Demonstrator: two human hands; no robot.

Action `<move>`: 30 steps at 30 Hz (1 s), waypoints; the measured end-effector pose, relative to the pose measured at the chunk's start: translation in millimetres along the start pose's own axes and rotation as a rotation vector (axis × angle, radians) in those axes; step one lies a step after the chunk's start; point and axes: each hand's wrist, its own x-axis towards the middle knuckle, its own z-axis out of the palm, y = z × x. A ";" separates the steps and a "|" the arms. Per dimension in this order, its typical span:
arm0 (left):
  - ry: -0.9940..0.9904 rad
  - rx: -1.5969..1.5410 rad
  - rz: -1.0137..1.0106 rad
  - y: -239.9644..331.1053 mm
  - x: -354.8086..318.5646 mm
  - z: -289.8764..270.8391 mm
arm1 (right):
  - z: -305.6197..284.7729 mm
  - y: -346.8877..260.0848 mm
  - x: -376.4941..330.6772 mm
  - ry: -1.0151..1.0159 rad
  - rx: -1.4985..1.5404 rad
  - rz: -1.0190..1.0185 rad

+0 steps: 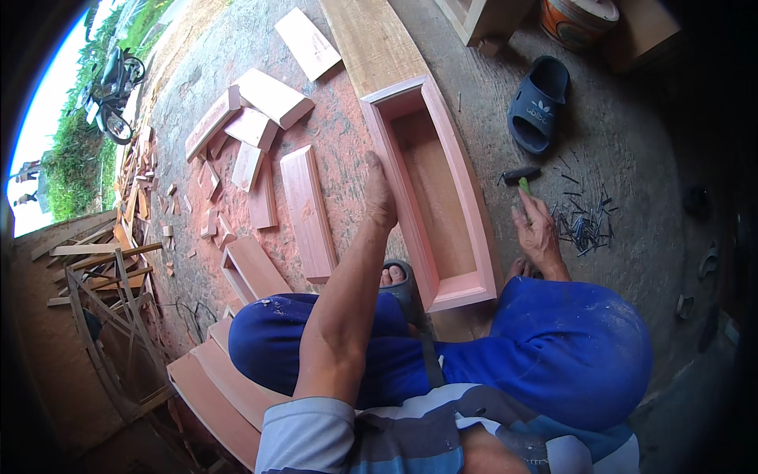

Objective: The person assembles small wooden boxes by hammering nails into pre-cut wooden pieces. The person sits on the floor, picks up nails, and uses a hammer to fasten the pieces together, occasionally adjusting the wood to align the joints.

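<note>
A long, open wooden box point(466, 197) of pinkish wood with bevelled rims lies lengthwise in front of me on a wide brown plank point(371, 39). My left hand point(380, 193) holds its left long side, the thumb pointing away from me along the wall. To the right of the box, my right hand point(538, 233) is closed around the handle of a hammer point(521, 174). The dark head and a green part of the handle show beyond my fingers. Loose nails point(584, 221) lie scattered on the concrete just right of that hand.
Several bevelled wood pieces point(308, 213) lie on the reddish floor at left, beside offcuts point(138, 189). A dark slipper point(539, 103) lies at the upper right, near an orange-and-white bucket point(580, 22). A wooden rack point(103, 316) stands far left; a motorbike point(114, 91) is outside.
</note>
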 end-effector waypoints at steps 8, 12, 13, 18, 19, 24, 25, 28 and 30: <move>0.033 -0.035 0.006 -21.1 22.5 -12.2 | 13.7 -77.5 16.5 -0.363 0.362 0.041; 0.055 0.009 -0.094 -5.3 15.7 -26.0 | 25.7 -76.2 64.8 -0.307 0.508 -0.159; 0.051 0.068 -0.178 -4.4 9.1 -36.8 | 32.2 -76.1 77.0 -0.287 0.584 -0.219; -0.126 -0.094 -0.140 30.6 12.1 -18.2 | 75.3 -61.0 134.6 -0.123 0.592 -0.274; -0.127 -0.056 -0.159 46.4 13.1 -2.1 | 83.7 -50.5 138.6 -0.053 0.577 -0.272; 0.107 0.012 0.085 77.8 72.1 34.7 | 33.6 -33.3 110.0 0.142 0.454 -0.104; 0.099 -0.034 0.052 81.9 92.3 20.3 | 26.8 -28.3 98.6 0.185 0.411 -0.100; 0.228 0.403 0.237 89.3 97.0 57.2 | 0.6 22.3 43.2 0.398 0.225 0.015; 0.114 0.264 0.253 95.6 103.7 63.1 | -39.4 52.0 4.8 0.442 0.135 0.148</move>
